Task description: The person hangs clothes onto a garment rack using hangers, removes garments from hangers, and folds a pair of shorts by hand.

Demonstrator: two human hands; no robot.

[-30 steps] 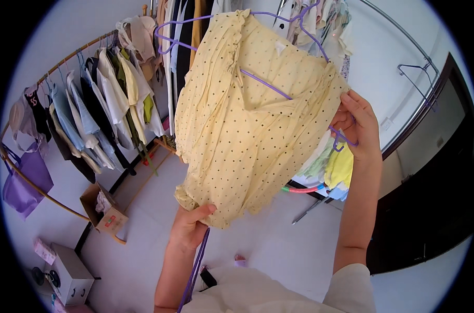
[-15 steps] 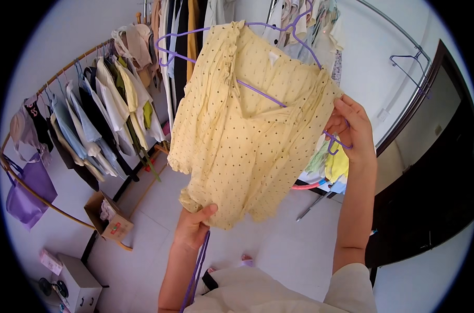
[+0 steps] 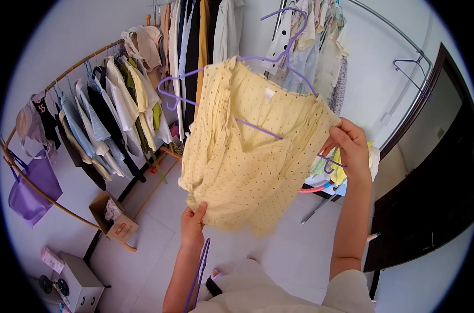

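Blouse (image 3: pixel 247 172), probably light and limp; best lifted by the hanger (image 3: pixel 259 129). Left hand (image 3: pixel 193 223) pinches its near-left edge, right hand (image 3: pixel 353 148) its right.

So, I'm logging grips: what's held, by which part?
The yellow dotted blouse: left hand near its lower left corner, right hand at its right edge below the shoulder. Whether either also grips a purple hanger is unclear.
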